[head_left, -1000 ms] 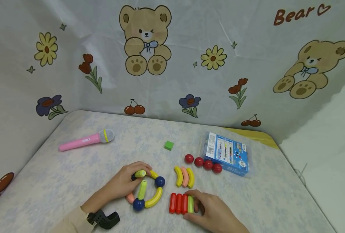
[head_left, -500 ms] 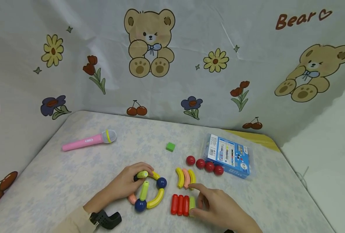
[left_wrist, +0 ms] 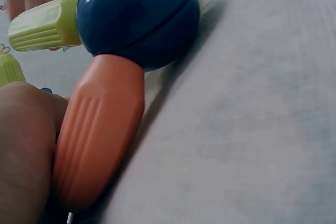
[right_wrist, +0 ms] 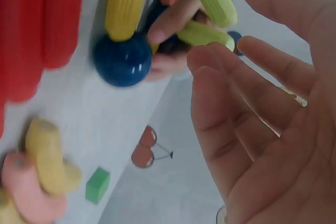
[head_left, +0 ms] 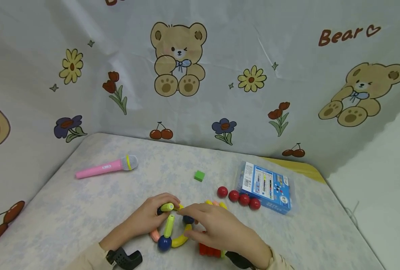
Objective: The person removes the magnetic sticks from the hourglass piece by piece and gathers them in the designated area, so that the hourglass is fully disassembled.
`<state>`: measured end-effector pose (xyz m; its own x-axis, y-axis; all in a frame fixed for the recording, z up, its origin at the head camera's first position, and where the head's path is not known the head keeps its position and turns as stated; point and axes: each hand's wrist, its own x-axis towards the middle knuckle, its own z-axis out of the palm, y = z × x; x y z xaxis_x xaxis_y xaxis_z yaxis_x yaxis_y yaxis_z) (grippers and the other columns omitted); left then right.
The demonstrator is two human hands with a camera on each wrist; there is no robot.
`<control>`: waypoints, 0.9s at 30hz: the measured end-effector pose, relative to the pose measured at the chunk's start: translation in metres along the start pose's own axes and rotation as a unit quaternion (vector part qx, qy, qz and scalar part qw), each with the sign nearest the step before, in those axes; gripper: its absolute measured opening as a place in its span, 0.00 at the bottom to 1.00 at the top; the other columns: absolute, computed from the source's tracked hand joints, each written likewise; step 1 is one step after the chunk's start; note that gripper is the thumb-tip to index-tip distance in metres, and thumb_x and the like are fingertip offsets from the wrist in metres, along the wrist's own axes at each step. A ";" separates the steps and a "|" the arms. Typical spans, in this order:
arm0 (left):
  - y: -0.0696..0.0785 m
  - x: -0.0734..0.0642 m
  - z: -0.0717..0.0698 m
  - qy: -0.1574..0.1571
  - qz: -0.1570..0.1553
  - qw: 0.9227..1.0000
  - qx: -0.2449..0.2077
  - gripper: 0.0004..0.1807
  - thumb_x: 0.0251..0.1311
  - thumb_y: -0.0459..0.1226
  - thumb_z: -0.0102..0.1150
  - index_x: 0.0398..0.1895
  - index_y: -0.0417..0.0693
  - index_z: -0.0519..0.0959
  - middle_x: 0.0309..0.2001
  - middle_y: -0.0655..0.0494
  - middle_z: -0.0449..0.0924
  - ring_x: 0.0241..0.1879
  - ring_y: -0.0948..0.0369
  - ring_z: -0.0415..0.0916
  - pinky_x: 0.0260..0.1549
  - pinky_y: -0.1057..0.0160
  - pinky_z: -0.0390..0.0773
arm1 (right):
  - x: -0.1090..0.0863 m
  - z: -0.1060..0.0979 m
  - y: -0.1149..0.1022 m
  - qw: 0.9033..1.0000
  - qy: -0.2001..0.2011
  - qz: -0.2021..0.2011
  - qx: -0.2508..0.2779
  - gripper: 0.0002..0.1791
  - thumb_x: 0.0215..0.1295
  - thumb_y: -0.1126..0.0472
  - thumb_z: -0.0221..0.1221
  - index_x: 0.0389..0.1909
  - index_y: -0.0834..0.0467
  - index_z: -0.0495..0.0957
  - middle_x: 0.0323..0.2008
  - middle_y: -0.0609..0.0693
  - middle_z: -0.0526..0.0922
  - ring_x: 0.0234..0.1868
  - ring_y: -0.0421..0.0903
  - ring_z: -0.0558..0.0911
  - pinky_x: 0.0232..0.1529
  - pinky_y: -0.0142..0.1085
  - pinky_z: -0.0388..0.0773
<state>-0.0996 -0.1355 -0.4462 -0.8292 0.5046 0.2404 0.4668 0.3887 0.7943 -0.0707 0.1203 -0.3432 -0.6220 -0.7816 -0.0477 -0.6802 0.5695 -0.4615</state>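
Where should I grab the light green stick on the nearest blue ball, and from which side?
Probably pinch the light green stick near its free upper end, coming from above and the right. It rises from the blue ball with that end unattached, while the left hand sits close on its left.

Pale table [head_left: 159,173], toy ring [head_left: 179,241], red rods [head_left: 209,250], green block [head_left: 199,176], red balls [head_left: 234,195], box [head_left: 266,187], microphone [head_left: 107,167]

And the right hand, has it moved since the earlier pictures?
Yes. In the head view, the right hand moved left: earlier at the right end of the red rods, now reaching past them to the ring.
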 end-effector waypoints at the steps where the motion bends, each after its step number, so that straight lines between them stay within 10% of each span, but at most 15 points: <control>1: 0.000 0.000 0.001 -0.001 0.003 1.000 -0.001 0.19 0.65 0.25 0.62 0.48 0.63 0.82 0.56 0.61 0.82 0.60 0.61 0.78 0.62 0.52 0.78 | 0.004 0.003 -0.002 1.000 -0.002 -0.015 -0.009 0.25 0.74 0.46 0.62 0.69 0.46 0.75 0.62 0.41 0.82 0.51 0.35 0.82 0.51 0.29 0.81; 6: -0.002 0.000 0.001 -0.005 0.005 1.000 -0.004 0.19 0.66 0.29 0.64 0.48 0.67 0.81 0.57 0.61 0.82 0.60 0.62 0.78 0.61 0.52 0.78 | 0.017 0.012 -0.007 0.998 -0.013 -0.050 -0.039 0.27 0.74 0.46 0.61 0.72 0.43 0.71 0.63 0.41 0.81 0.57 0.34 0.81 0.54 0.29 0.80; 16: 0.000 0.000 0.002 0.001 0.003 1.000 0.000 0.20 0.63 0.24 0.62 0.47 0.62 0.82 0.56 0.61 0.83 0.59 0.63 0.78 0.61 0.56 0.78 | 0.018 0.017 -0.007 0.996 -0.006 -0.076 -0.037 0.09 0.73 0.49 0.63 0.49 0.46 0.83 0.40 0.33 0.83 0.35 0.27 0.77 0.40 0.16 0.72; 27: 0.000 0.000 -0.001 -0.007 -0.003 1.000 0.003 0.18 0.66 0.35 0.67 0.56 0.63 0.79 0.58 0.67 0.80 0.59 0.64 0.77 0.61 0.52 0.77 | 0.001 0.005 0.010 0.999 -0.011 0.030 -0.010 0.11 0.69 0.50 0.68 0.48 0.48 0.85 0.38 0.34 0.85 0.32 0.29 0.77 0.34 0.21 0.76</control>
<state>-0.1002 -0.1363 -0.4458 -0.8281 0.5121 0.2279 0.4633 0.3965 0.7926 -0.0760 0.1238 -0.3526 -0.6534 -0.7511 -0.0945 -0.6495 0.6204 -0.4396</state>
